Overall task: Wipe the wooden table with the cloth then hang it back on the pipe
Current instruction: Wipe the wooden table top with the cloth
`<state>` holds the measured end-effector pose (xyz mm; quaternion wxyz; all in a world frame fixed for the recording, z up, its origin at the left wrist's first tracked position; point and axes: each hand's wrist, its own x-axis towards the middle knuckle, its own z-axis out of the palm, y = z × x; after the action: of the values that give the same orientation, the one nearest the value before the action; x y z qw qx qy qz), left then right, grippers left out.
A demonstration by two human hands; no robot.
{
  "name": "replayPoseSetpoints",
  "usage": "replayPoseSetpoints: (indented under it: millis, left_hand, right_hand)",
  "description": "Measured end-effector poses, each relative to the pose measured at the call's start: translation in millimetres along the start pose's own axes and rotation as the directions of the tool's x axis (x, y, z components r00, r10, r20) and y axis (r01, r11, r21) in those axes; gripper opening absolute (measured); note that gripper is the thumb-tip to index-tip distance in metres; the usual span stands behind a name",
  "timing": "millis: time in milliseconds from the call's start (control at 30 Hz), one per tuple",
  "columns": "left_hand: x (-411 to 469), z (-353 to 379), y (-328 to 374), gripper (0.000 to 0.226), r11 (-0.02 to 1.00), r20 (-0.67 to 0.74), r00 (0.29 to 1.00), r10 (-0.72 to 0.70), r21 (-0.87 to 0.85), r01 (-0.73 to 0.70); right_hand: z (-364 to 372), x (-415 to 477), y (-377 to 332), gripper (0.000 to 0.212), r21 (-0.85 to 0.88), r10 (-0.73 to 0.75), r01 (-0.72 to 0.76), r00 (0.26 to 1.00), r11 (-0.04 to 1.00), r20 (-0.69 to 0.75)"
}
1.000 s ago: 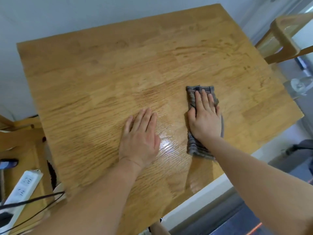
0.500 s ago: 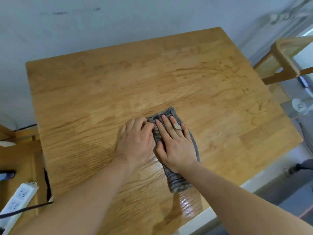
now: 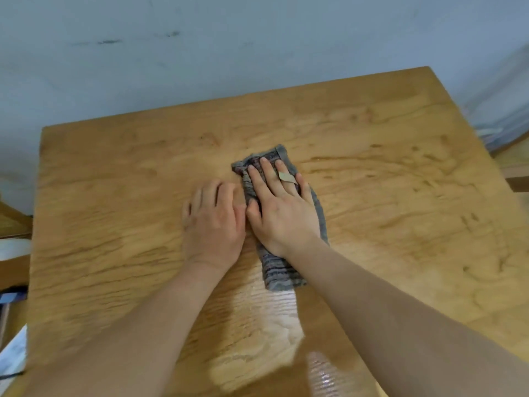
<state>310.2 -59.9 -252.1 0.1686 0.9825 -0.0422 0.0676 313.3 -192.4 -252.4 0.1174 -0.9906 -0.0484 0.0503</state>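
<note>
Both hands lie flat, touching, mid wooden table (image 3: 400,224): right hand (image 3: 282,210) presses the folded cloth (image 3: 279,270), left hand (image 3: 213,224) on bare wood beside it; wiping's prob. partway, hanging on the pipe not yet done.

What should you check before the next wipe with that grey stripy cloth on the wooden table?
1. Right hand pressing flat on the folded grey striped cloth: ok.
2. Cloth lying flat on the light brown wooden table: ok.
3. Left hand resting on the wood beside the cloth: ok.
4. Whole top wiped: cannot tell; wet shine shows near the front edge.
5. Pipe for hanging in view: not ok, out of frame.
</note>
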Motion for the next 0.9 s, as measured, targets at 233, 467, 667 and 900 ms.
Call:
replayPoseSetpoints:
  millis: [233,467,667,900]
  left_hand:
    - [2.8,0.5,2.2,0.039,0.995,0.078,0.996,-0.051,0.095,0.043]
    - [5.2,4.7,-2.2,0.039,0.993,0.093,0.995,-0.041,0.115,0.031]
    - [0.3,0.6,-1.1,0.038,0.994,0.115,0.993,-0.037,0.111,0.024]
    - [3.6,-2.4,-3.5,0.034,0.998,0.116,0.993,-0.013,0.066,0.005]
  right_hand:
    - [-11.9,82.8,12.8,0.061,-0.014,-0.002,0.003,1.0,1.0,0.022]
    - [-14.3,164.9,7.2,0.06,-0.007,0.015,-0.015,1.0,1.0,-0.011]
    - [-13.2,141.8,2.9,0.055,-0.029,-0.058,0.057,0.998,0.998,-0.007]
    - [-6.5,-61.1,21.0,0.054,-0.067,-0.135,0.14,0.988,0.988,0.078]
